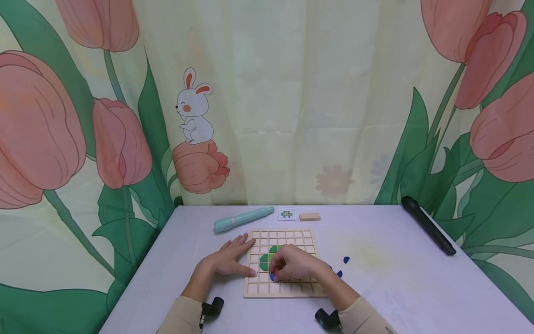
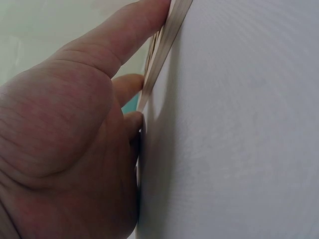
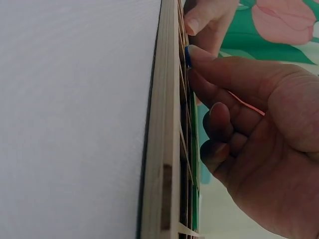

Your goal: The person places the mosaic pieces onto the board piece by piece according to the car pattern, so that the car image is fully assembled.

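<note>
From the head view, a right hand [image 1: 294, 268] pinches a small blue piece [image 1: 272, 277] over the wooden grid board [image 1: 283, 290] on the white table [image 1: 396, 287]; the left hand [image 1: 227, 260] lies flat, fingers straight, steadying the board's left edge; left wrist view: fingertips [image 2: 149, 15] touch that edge; right wrist view: the blue piece [image 3: 188, 56] looks light, stiff, smooth and likely slippery, best gripped by its edges.

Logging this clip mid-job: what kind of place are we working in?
Probably a home or playroom-style craft corner: a white table against a tulip-and-rabbit printed curtain, with a wooden grid puzzle board and small blue pieces.
</note>
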Motion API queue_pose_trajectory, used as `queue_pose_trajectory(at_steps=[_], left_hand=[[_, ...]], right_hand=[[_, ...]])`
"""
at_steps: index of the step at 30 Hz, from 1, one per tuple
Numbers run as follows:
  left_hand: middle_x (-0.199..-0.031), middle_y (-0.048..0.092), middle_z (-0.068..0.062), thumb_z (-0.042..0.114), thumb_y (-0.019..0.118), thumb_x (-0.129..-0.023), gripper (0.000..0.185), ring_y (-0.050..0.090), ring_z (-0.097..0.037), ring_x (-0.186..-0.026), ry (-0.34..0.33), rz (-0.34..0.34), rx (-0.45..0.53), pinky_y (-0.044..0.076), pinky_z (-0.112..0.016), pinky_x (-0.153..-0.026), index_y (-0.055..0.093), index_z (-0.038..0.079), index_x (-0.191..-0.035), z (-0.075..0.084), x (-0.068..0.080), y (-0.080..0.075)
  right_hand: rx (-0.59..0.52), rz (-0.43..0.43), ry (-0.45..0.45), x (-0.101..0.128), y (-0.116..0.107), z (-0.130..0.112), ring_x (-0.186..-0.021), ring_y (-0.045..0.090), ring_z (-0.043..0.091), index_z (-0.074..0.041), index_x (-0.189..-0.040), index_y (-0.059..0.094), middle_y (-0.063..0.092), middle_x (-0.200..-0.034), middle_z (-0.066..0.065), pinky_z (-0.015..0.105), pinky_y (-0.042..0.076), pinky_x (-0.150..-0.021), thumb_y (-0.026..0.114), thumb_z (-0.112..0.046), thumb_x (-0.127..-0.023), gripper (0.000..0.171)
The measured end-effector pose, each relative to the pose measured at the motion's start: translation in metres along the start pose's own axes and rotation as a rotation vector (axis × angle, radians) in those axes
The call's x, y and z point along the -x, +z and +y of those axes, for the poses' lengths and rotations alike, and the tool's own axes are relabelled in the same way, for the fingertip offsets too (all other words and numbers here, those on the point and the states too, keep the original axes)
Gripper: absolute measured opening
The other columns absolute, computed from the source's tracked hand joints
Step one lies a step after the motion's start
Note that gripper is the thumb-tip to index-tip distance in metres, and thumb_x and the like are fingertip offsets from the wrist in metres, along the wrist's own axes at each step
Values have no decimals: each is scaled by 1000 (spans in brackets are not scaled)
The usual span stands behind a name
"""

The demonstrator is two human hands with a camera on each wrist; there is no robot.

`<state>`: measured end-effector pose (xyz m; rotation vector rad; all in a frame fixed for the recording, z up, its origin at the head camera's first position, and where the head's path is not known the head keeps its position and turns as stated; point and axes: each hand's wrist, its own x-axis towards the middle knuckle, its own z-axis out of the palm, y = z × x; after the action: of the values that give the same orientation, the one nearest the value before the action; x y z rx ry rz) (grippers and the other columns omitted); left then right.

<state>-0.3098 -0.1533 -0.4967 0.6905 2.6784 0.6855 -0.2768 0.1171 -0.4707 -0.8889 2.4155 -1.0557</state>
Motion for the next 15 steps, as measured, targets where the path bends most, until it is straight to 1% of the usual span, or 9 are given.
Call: queue_pose_trajectory(at_steps=[5,15], left_hand=[[-176,12,-11,68,76,-81,106,6,-32,-164,-2,2,1,7,-59,-131,31,23,-165,1,0,0],[-176,13,-10,69,77,-80,106,6,-32,-164,-5,8,6,7,-59,-131,31,23,-165,1,1,1]], right_hand=[[-2,1,17,0,1,-2,-74,60,4,-13,-93,82,72,-80,-7,19,51,-66,82,-4,-87,10],[39,20,9,0,3,-3,-75,61,2,-14,-93,83,73,-82,-11,19,53,-69,83,-7,-87,9]])
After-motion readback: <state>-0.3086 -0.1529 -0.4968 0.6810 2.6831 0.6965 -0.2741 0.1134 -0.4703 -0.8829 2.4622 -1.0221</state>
